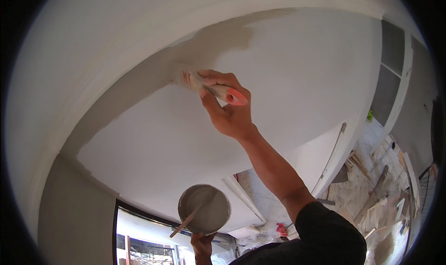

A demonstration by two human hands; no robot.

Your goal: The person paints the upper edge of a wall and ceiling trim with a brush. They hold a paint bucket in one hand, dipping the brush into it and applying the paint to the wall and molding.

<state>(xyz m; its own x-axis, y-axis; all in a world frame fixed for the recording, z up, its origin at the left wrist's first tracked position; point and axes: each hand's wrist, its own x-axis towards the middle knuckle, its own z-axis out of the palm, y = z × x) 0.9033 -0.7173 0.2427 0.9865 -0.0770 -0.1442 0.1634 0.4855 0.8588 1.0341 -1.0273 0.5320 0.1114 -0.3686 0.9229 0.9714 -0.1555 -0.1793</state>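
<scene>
My right hand (230, 108) is raised and closed around the wooden handle of a flat paintbrush (221, 92), whose handle end is red with a hole in it. The bristles rest on a strip of grey-beige paint (146, 70) along the top of a white wall (278, 90). Lower down, my left hand (202, 244) holds a round paint bucket (228, 209) from below. Inside the bucket is grey-beige paint (209, 216), with a wooden stick (186, 223) leaning out over the rim.
A white ceiling edge (104, 56) curves above the wall. A dark-framed window (116, 230) is at lower left. Wood scraps (378, 209) and a red cloth or bag (281, 229) lie on the dusty floor at lower right. A grey-paned frame (390, 70) stands at far right.
</scene>
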